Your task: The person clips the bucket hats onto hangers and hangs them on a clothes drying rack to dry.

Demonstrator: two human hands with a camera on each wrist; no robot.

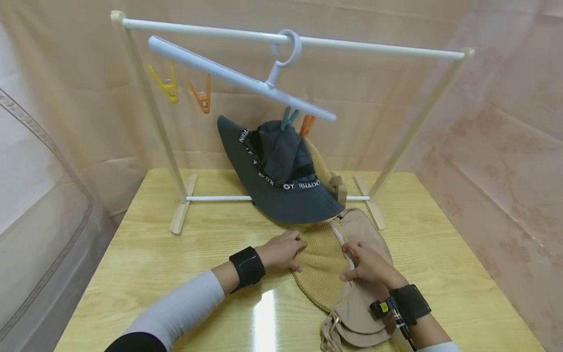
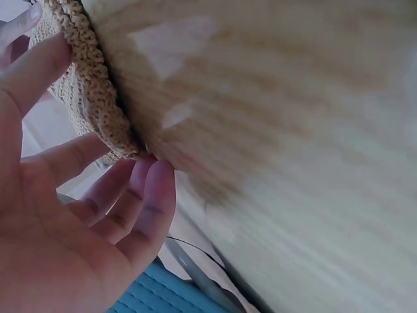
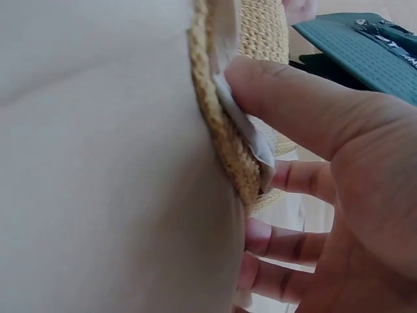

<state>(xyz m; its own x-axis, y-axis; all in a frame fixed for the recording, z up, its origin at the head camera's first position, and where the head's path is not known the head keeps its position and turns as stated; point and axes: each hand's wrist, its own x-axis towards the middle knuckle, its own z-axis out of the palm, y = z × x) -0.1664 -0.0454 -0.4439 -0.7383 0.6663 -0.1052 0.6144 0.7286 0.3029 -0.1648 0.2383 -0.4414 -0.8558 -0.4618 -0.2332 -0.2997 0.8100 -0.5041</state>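
At the lower centre of the head view, the left hand (image 1: pixel 278 252) loosely pinched one edge of the straw hat (image 1: pixel 323 264), a light hold that could slip; farther right, the right hand (image 1: pixel 371 266) pinched the opposite rim, where lifting might drag the adjoining beige cloth (image 1: pixel 367 230). The left wrist view showed fingertips (image 2: pixel 159 186) curling at the edge, hidden in the head view

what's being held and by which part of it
The tan hat: the right hand pinches its rim by the white band; the left hand touches its knitted edge, grip unclear.
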